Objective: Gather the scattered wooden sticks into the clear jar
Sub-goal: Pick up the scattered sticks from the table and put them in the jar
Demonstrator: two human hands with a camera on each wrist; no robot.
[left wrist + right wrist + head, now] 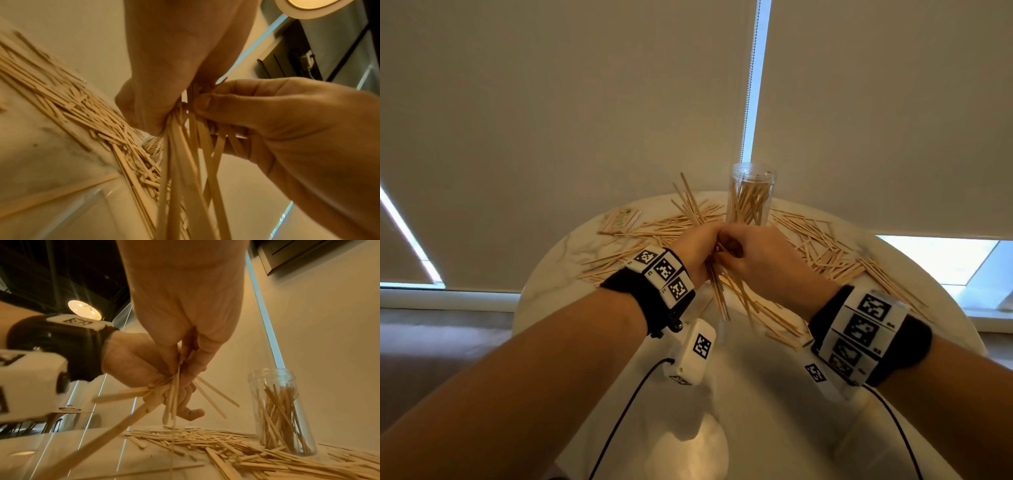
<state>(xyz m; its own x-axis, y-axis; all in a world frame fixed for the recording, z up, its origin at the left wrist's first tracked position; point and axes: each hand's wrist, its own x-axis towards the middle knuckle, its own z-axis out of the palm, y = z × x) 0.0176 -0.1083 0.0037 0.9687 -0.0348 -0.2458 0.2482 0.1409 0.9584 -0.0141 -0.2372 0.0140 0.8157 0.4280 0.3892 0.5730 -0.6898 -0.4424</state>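
Together, at the centre of the head view, the left hand (697, 251) and right hand (751, 262) clutch one bundle of wooden sticks (717, 291), fingers curled tight round it, its ends fanning toward the lower frame. Just above them stands the clear jar (751, 195), upright and partly filled. Loose sticks (822, 246) lie scattered across the round marble table (544, 274) on both sides.

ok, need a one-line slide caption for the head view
Both hands, left hand and right hand, grip a bundle of wooden sticks above the round table, before the part-filled clear jar.
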